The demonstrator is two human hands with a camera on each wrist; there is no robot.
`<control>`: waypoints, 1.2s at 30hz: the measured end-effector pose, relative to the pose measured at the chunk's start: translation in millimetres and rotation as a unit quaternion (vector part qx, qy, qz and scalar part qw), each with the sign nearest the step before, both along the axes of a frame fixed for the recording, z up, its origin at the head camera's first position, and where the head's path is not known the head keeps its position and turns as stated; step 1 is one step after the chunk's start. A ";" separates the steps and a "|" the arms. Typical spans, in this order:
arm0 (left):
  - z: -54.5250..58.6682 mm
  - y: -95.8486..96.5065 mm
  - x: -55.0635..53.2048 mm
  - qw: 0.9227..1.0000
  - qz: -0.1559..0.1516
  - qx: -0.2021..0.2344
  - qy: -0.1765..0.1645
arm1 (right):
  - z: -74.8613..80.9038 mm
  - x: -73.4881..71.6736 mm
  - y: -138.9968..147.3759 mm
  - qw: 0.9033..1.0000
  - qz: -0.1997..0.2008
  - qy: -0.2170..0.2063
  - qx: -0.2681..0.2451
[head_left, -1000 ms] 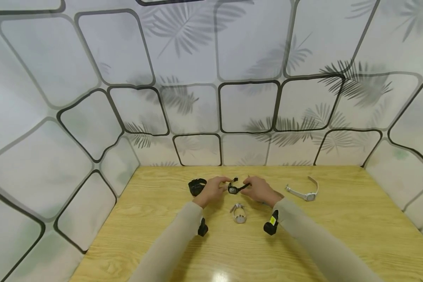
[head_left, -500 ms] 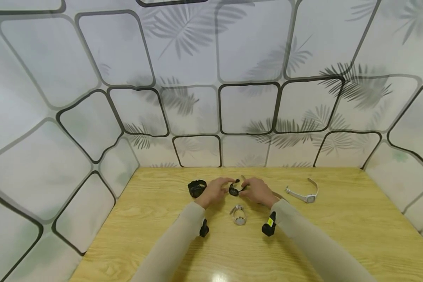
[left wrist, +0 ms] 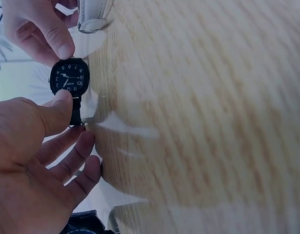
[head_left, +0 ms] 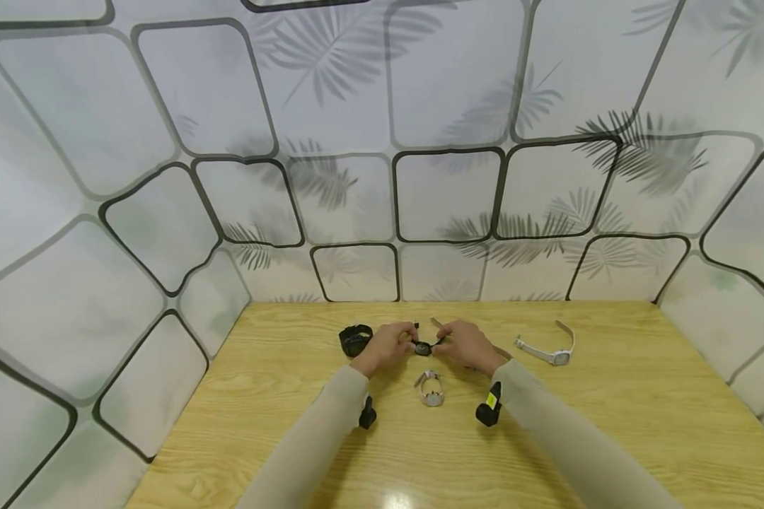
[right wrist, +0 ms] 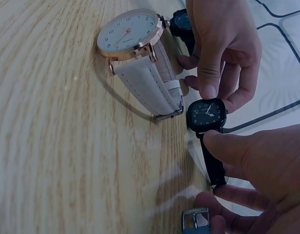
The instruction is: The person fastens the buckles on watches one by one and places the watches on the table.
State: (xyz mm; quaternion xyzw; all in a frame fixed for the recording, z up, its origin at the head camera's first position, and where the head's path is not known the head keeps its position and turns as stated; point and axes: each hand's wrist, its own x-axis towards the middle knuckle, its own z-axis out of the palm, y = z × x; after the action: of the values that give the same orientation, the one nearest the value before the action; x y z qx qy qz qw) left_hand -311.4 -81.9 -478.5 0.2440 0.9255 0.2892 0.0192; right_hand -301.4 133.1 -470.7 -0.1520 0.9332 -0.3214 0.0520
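Observation:
A black wristwatch point(head_left: 423, 348) with a rounded-square dial is held between both hands above the table. My left hand point(head_left: 387, 345) pinches one end of it, thumb on the case edge, as the left wrist view shows. My right hand point(head_left: 466, 343) pinches the opposite end, its thumb beside the case and its fingers behind the black strap point(right wrist: 214, 163). Closer to me lies a round watch point(right wrist: 128, 34) with a rose-gold case and pale strap, its strap looped. A bulky black watch point(head_left: 355, 341) stands left of my left hand.
A white watch point(head_left: 554, 356) lies with its strap spread on the right of the wooden table point(head_left: 420, 452). By my right hand, another watch's strap point(head_left: 500, 353) and a metal buckle point(right wrist: 195, 221) show in part. A patterned curtain point(head_left: 448, 191) surrounds the table.
The right hand has shifted slightly left. The left fingers now hold the black watch close to its case, and its dial has turned. The other watches lie where they were.

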 end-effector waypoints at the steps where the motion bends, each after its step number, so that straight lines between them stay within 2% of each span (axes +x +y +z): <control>1: -0.2 -0.2 0.1 1.000 0.001 0.001 0.000 | -0.2 -0.3 0.1 1.000 -0.002 -0.001 -0.001; 10: -4.0 -1.2 2.5 1.000 0.002 0.016 0.018 | -1.0 1.1 -0.5 1.000 -0.015 -0.003 0.006; 16: 0.8 -3.1 9.2 0.999 0.002 0.039 0.003 | 3.4 5.3 0.1 1.000 -0.017 0.009 0.013; 19: 4.6 -4.0 12.2 0.998 0.007 0.058 -0.012 | 5.8 5.9 0.9 0.999 -0.018 0.024 0.016; 26: 7.5 -4.0 15.0 0.995 0.008 0.103 -0.015 | 7.7 6.5 4.5 0.997 -0.010 0.077 0.014; 36: 11.3 -3.7 20.8 0.988 0.044 0.145 -0.028 | 5.9 8.3 11.2 0.992 0.006 0.130 0.001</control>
State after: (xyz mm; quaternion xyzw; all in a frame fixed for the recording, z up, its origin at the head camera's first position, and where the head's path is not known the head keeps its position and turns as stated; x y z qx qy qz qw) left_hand -290.6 -85.7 -467.2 0.1950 0.8826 0.4277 -0.0033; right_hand -293.1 144.3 -464.8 -0.1979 0.9314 -0.2980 -0.0677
